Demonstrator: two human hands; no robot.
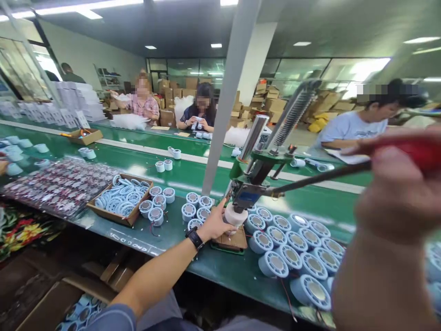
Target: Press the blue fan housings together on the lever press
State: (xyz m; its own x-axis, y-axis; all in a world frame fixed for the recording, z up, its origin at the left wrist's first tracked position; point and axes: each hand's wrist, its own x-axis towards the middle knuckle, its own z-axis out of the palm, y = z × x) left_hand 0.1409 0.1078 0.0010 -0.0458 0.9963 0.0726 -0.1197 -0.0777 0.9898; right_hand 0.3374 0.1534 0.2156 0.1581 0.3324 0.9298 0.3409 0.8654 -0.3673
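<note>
My left hand [214, 224], a dark watch on its wrist, reaches under a hand-lever press [246, 191]. Its thumb and fingers curve round a round white piece [236, 215] beneath the ram; whether a separate part sits below it, I cannot tell. Large and blurred at the right, my right hand [392, 197] is closed round the red handle [420, 154] of the press lever [320, 178]. A brown board [237, 240] lies at the press's foot. Light-blue round housings [275, 262] with silver discs and thin wires stand right of the press, with several more housings [189, 211] to the left.
A cardboard tray of light-blue rings [124, 197] stands left, beside a sheet of small wired parts [58, 184]. A grey post [227, 101] rises behind the press. Across the green conveyor [138, 158], co-workers [200, 110] sit. Below the bench is a carton of blue parts [81, 312].
</note>
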